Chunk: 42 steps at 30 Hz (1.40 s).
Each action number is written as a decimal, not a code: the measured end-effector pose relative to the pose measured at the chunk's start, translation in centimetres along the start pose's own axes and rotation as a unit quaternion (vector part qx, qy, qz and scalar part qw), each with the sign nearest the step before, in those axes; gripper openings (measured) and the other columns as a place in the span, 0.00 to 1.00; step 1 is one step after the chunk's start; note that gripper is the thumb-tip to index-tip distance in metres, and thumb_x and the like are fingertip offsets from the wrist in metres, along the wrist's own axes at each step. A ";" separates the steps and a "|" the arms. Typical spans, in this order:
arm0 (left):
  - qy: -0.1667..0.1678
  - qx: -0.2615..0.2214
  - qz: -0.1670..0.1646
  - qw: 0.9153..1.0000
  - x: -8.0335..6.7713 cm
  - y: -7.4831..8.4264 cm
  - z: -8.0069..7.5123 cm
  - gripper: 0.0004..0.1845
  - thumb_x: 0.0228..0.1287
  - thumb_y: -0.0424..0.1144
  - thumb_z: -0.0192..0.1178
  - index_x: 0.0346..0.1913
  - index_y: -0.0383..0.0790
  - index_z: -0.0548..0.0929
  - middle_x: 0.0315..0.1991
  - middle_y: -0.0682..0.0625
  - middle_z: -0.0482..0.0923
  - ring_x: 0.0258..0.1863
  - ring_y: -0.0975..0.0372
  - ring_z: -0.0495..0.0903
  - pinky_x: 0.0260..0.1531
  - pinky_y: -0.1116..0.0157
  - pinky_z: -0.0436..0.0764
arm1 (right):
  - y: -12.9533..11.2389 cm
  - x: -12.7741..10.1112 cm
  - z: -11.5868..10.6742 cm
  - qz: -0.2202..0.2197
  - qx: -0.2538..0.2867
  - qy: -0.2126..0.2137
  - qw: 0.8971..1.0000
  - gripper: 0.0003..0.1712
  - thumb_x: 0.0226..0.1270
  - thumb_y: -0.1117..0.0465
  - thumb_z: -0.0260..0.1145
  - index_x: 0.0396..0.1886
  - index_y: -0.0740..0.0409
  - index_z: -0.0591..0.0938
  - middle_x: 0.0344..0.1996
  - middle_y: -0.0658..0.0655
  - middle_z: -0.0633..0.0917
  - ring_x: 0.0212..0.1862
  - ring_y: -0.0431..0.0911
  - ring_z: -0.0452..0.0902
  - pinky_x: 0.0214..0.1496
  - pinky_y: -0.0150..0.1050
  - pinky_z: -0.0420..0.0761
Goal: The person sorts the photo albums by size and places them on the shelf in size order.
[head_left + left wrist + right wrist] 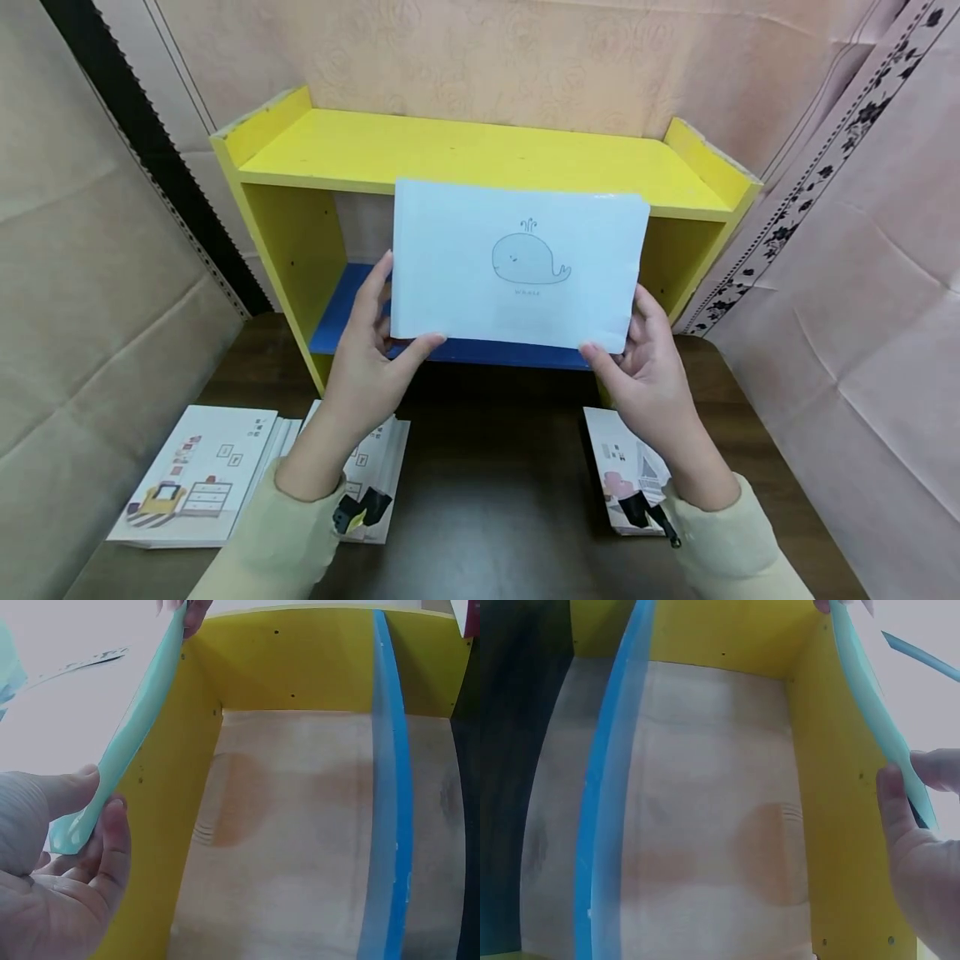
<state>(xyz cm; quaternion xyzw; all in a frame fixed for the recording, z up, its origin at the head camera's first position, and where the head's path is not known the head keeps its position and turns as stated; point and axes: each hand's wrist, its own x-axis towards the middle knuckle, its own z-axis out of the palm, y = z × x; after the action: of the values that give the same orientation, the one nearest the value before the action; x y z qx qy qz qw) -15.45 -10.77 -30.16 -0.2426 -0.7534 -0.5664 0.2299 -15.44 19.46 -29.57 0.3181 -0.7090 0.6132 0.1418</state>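
Note:
A light blue notebook [450, 267] with a whale drawing on its cover is held up in front of the shelf. My left hand [375, 367] grips its lower left corner, thumb on the front and fingers behind. At the lower right corner, my right hand [652, 383] pinches it the same way. From the left wrist, the notebook [142, 727] appears edge-on and slightly bowed between thumb and fingers of the left hand [60, 892]. The right wrist view shows the right hand [922, 870] pinching the other end of the notebook [874, 705].
Behind the notebook stands a yellow shelf unit [480, 150] with a blue lower board [487, 353]. White books [206, 475] lie at the left, more books [390, 467] under the left forearm, and another stack [611, 450] by the right wrist. Patterned cloth [480, 58] hangs around the dark table [480, 483].

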 end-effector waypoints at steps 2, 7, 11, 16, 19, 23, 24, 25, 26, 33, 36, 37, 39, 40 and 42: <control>0.005 -0.012 0.001 1.000 0.2 0.1 -0.1 0.50 0.59 0.28 0.66 0.76 0.57 0.48 0.67 0.51 0.62 0.55 0.60 0.78 0.43 0.67 0.81 | -0.3 0.1 0.0 -0.001 0.012 -0.006 1.000 0.50 0.62 0.83 0.57 0.77 0.51 0.47 0.69 0.62 0.64 0.64 0.56 0.69 0.58 0.39 0.74; 0.045 -0.057 0.017 0.997 0.5 0.6 -0.2 0.44 0.58 0.24 0.66 0.74 0.46 0.57 0.65 0.48 0.65 0.54 0.57 0.79 0.46 0.67 0.81 | -1.0 0.3 -0.1 -0.001 0.034 0.017 0.999 0.48 0.62 0.83 0.57 0.77 0.53 0.51 0.67 0.64 0.68 0.62 0.56 0.70 0.57 0.40 0.75; 0.067 -0.078 0.037 0.994 0.9 1.4 -0.4 0.42 0.56 0.21 0.65 0.73 0.39 0.61 0.65 0.45 0.67 0.55 0.54 0.78 0.48 0.66 0.79 | -1.5 0.7 -0.1 -0.004 0.039 0.053 0.998 0.44 0.64 0.80 0.59 0.76 0.56 0.55 0.62 0.68 0.73 0.56 0.54 0.77 0.53 0.40 0.77; 0.056 -0.071 0.065 0.994 2.0 2.8 -0.9 0.41 0.56 0.19 0.63 0.72 0.37 0.61 0.66 0.45 0.65 0.58 0.53 0.76 0.52 0.64 0.77 | -2.4 1.6 -0.2 -0.026 0.037 0.074 0.996 0.41 0.64 0.80 0.59 0.74 0.62 0.57 0.63 0.68 0.72 0.54 0.52 0.78 0.51 0.38 0.79; 0.055 -0.071 0.077 0.993 2.7 3.6 -1.0 0.41 0.57 0.19 0.63 0.73 0.36 0.59 0.66 0.44 0.64 0.59 0.52 0.74 0.53 0.63 0.76 | -3.1 2.4 -0.2 -0.040 0.047 0.081 0.995 0.39 0.64 0.79 0.59 0.73 0.63 0.59 0.65 0.66 0.70 0.53 0.53 0.78 0.50 0.37 0.80; 0.062 -0.096 0.084 0.990 3.6 4.5 -1.1 0.39 0.59 0.18 0.61 0.73 0.34 0.59 0.66 0.42 0.65 0.59 0.52 0.74 0.54 0.62 0.76 | -3.8 3.6 -0.2 -0.054 0.066 0.095 0.992 0.35 0.66 0.76 0.60 0.71 0.65 0.63 0.62 0.68 0.73 0.48 0.54 0.78 0.48 0.36 0.81; 0.064 -0.106 0.084 0.989 3.9 4.7 -1.1 0.39 0.59 0.18 0.60 0.73 0.33 0.59 0.66 0.42 0.65 0.58 0.52 0.74 0.54 0.62 0.76 | -3.9 3.9 -0.1 -0.054 0.066 0.100 0.991 0.33 0.66 0.75 0.60 0.71 0.65 0.63 0.61 0.68 0.74 0.47 0.54 0.79 0.48 0.36 0.81; 0.066 -0.113 0.082 0.988 4.1 5.1 -1.1 0.38 0.60 0.19 0.60 0.72 0.33 0.59 0.66 0.42 0.66 0.58 0.52 0.74 0.54 0.62 0.76 | -3.9 4.2 0.0 -0.053 0.066 0.106 0.991 0.32 0.67 0.74 0.60 0.70 0.65 0.64 0.60 0.68 0.75 0.46 0.53 0.80 0.48 0.36 0.81; 0.069 -0.121 0.079 0.987 4.3 5.6 -1.1 0.37 0.61 0.19 0.59 0.72 0.32 0.59 0.65 0.41 0.67 0.58 0.52 0.74 0.54 0.62 0.76 | -3.9 4.5 0.0 -0.051 0.070 0.111 0.990 0.31 0.67 0.73 0.60 0.70 0.66 0.65 0.59 0.68 0.75 0.46 0.53 0.80 0.48 0.36 0.81; 0.071 -0.101 0.028 0.992 5.6 7.4 -1.3 0.33 0.67 0.25 0.57 0.72 0.29 0.58 0.59 0.39 0.73 0.49 0.54 0.79 0.48 0.64 0.80 | -3.5 6.7 0.0 -0.018 0.083 0.140 0.987 0.29 0.68 0.68 0.62 0.68 0.63 0.69 0.56 0.67 0.78 0.46 0.54 0.82 0.48 0.39 0.81; 0.064 -0.077 0.005 0.995 6.2 7.1 -1.5 0.32 0.69 0.28 0.57 0.72 0.30 0.58 0.55 0.39 0.74 0.43 0.55 0.80 0.45 0.64 0.81 | -3.6 7.5 0.0 0.001 0.083 0.146 0.986 0.29 0.68 0.65 0.63 0.68 0.61 0.70 0.56 0.66 0.78 0.46 0.54 0.82 0.48 0.40 0.81; 0.062 -0.066 -0.003 0.996 6.5 6.8 -1.6 0.32 0.69 0.30 0.56 0.73 0.32 0.57 0.54 0.40 0.75 0.41 0.56 0.81 0.44 0.64 0.82 | -3.6 7.8 0.0 0.003 0.079 0.146 0.986 0.29 0.68 0.65 0.63 0.68 0.61 0.70 0.55 0.66 0.78 0.46 0.54 0.82 0.48 0.40 0.81; 0.056 -0.042 -0.018 0.997 7.2 6.0 -1.8 0.33 0.70 0.35 0.57 0.74 0.37 0.57 0.53 0.44 0.75 0.39 0.57 0.81 0.43 0.65 0.82 | -3.6 8.4 -0.1 0.009 0.072 0.148 0.986 0.29 0.67 0.63 0.64 0.67 0.61 0.71 0.54 0.66 0.79 0.46 0.54 0.83 0.48 0.40 0.81; 0.051 -0.026 -0.022 0.998 7.6 5.6 -1.8 0.32 0.71 0.38 0.57 0.74 0.39 0.58 0.53 0.45 0.75 0.38 0.57 0.81 0.42 0.65 0.82 | -3.5 8.6 -0.1 0.011 0.065 0.151 0.986 0.29 0.67 0.63 0.65 0.66 0.62 0.72 0.53 0.66 0.80 0.45 0.54 0.83 0.48 0.40 0.81; 0.042 0.010 -0.029 0.999 8.2 4.8 -1.9 0.33 0.71 0.44 0.57 0.74 0.44 0.58 0.53 0.48 0.73 0.37 0.58 0.80 0.40 0.65 0.82 | -3.5 9.1 -0.3 0.019 0.056 0.158 0.986 0.28 0.66 0.63 0.66 0.65 0.62 0.73 0.51 0.66 0.81 0.44 0.54 0.83 0.47 0.39 0.82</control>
<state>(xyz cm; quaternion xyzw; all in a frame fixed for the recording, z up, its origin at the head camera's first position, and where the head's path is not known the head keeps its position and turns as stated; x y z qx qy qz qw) -18.69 -10.55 -20.99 -0.1941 -0.7556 -0.5747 0.2472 -20.17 17.04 -21.43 0.2112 -0.6482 0.6969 0.2225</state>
